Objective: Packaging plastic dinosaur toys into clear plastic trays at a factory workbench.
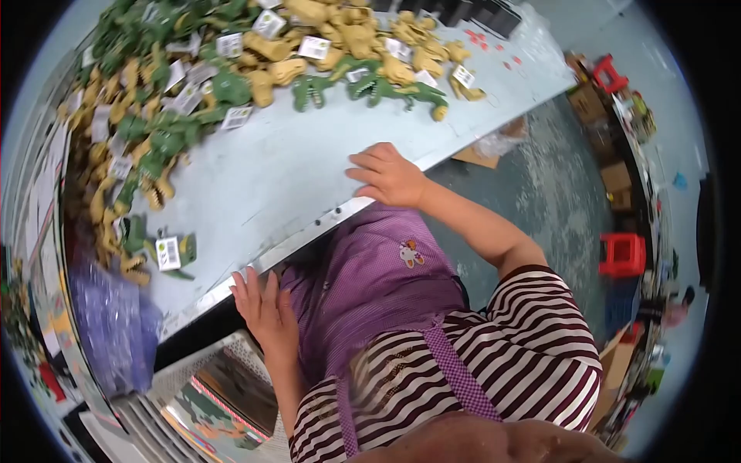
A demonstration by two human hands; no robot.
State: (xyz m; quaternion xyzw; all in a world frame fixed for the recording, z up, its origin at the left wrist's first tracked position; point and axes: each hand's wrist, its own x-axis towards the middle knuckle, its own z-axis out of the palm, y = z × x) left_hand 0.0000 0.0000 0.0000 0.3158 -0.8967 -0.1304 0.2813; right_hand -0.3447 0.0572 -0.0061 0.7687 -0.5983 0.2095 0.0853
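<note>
Two bare hands at the near edge of a desk point(262, 174) heaped with toy dinosaurs.
From here I see the right grip point(388, 174), a hand with its fingers loosely spread over the desk's edge, and the left grip point(266, 307), fingertips up at that same edge. Green toys point(164, 144) and tan toys point(287, 72), many with white tags, crowd the far and left sides; one tagged green toy point(185, 252) lies nearest the left grip. Small red pieces point(476, 37) dot the far right corner.
</note>
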